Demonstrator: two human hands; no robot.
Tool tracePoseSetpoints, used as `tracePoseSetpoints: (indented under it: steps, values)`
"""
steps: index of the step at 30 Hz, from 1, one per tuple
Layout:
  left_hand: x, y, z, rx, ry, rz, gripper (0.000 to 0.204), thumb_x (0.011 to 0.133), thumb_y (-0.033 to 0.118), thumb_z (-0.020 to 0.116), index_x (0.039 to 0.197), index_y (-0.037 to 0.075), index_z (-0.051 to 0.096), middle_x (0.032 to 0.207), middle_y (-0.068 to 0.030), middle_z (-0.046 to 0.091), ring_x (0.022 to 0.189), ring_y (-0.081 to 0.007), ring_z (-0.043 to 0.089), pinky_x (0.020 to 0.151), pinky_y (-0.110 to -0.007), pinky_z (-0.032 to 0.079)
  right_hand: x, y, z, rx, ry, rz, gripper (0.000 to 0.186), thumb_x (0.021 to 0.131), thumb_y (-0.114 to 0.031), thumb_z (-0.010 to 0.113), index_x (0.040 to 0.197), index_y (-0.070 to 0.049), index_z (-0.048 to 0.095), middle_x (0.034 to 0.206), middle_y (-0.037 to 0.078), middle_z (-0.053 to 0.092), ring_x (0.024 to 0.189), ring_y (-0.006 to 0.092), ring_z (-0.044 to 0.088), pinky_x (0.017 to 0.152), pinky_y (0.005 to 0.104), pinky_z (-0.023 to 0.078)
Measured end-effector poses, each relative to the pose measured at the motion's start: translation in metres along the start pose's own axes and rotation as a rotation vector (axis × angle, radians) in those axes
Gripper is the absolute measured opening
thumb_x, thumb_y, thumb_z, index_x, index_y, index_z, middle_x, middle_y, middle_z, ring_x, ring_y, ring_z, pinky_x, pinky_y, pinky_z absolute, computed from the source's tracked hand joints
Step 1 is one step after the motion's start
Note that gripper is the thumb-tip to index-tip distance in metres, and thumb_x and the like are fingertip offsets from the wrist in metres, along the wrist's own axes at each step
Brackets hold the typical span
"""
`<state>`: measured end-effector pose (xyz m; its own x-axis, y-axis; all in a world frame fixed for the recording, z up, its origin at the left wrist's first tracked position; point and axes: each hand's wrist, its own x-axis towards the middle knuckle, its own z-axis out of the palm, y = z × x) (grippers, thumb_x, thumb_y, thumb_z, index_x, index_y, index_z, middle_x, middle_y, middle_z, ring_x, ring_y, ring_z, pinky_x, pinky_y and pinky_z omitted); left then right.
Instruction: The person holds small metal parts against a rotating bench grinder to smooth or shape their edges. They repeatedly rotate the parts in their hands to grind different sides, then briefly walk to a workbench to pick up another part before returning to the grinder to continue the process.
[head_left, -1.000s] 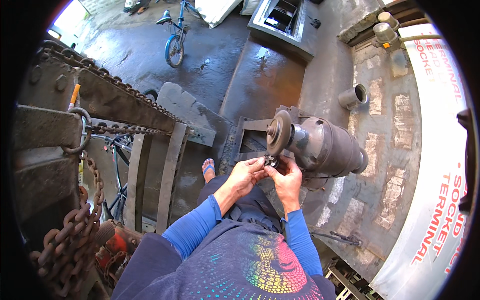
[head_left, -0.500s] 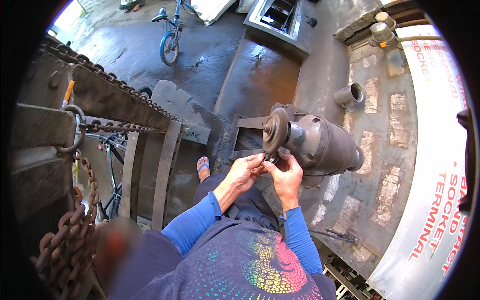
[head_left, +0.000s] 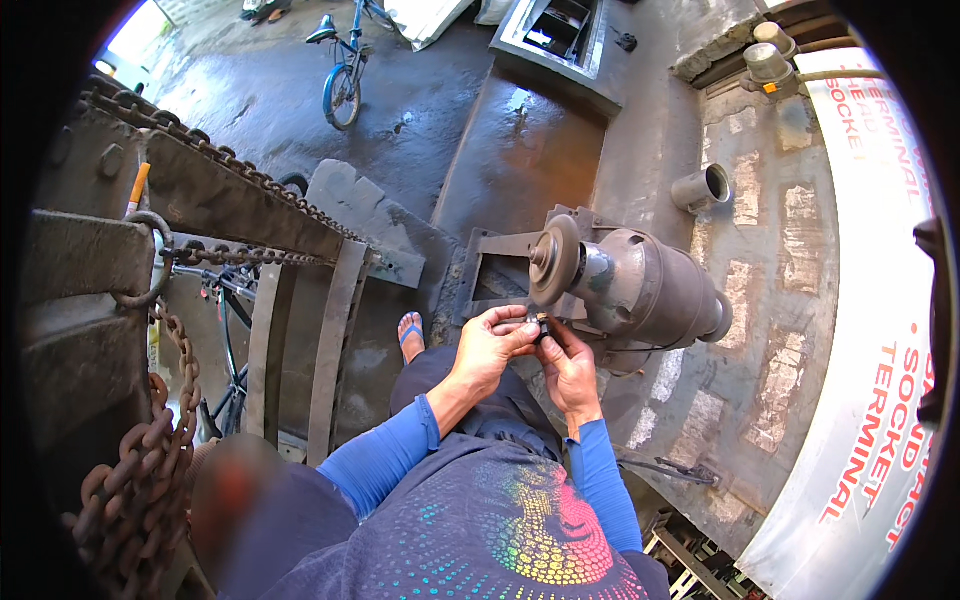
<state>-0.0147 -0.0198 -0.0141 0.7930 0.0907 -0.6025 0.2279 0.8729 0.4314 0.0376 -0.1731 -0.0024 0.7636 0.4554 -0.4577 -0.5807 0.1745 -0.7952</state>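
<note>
A small dark metal part with a brassy top (head_left: 541,322) is pinched between my two hands; its exact kind is too small to tell. My left hand (head_left: 485,350) grips it with thumb and fingers from the left. From the right, my right hand (head_left: 570,375) holds its other side, fingers bent. Just beyond my fingertips is the round wheel (head_left: 556,262) of a bench grinder, mounted on a bulky grey motor (head_left: 645,285). A small gap shows between the part and the wheel's near edge.
Rusty chains (head_left: 140,460) and a heavy steel beam (head_left: 90,270) stand at my left. A metal frame (head_left: 505,245) supports the grinder. A short pipe (head_left: 700,190) stands on the brick wall to the right, beside a white printed banner (head_left: 850,400). Farther off is a blue bicycle (head_left: 343,85).
Both hands have drawn slightly back from the wheel with the small part. The right fingers have shifted on it, and its brassy top shows now.
</note>
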Motion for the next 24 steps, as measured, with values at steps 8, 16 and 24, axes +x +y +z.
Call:
tracePoseSetpoints:
  steps: [8,16,24]
  values:
    - [0.010,-0.002,0.005,-0.021,0.070,0.032,0.047,0.089,0.005,0.076,0.127,-0.010,0.054,0.107,-0.0180,0.071,0.093,-0.0203,0.071,0.080,-0.031,0.061,0.015,0.001,0.003,-0.020,0.067,0.006,0.037,0.098,-0.007,0.065,0.131,0.009,0.057,0.122,0.014,0.067,0.105,0.0205,0.066,0.093,0.0343,0.054]
    - [0.010,-0.003,0.008,-0.024,0.052,0.043,0.047,0.089,0.004,0.076,0.127,-0.011,0.054,0.105,-0.0185,0.072,0.090,-0.0200,0.072,0.079,-0.031,0.062,0.012,-0.007,0.011,-0.032,0.084,-0.018,0.033,0.098,-0.005,0.063,0.128,0.010,0.059,0.117,0.014,0.068,0.101,0.0202,0.067,0.090,0.0334,0.056]
    - [0.017,-0.003,0.007,-0.026,0.061,0.072,0.049,0.089,0.005,0.076,0.129,-0.013,0.052,0.106,-0.0187,0.071,0.090,-0.0201,0.071,0.078,-0.031,0.061,0.018,-0.009,0.016,-0.079,0.065,-0.021,0.030,0.099,-0.006,0.061,0.124,0.010,0.061,0.117,0.014,0.068,0.101,0.0204,0.068,0.090,0.0337,0.056]
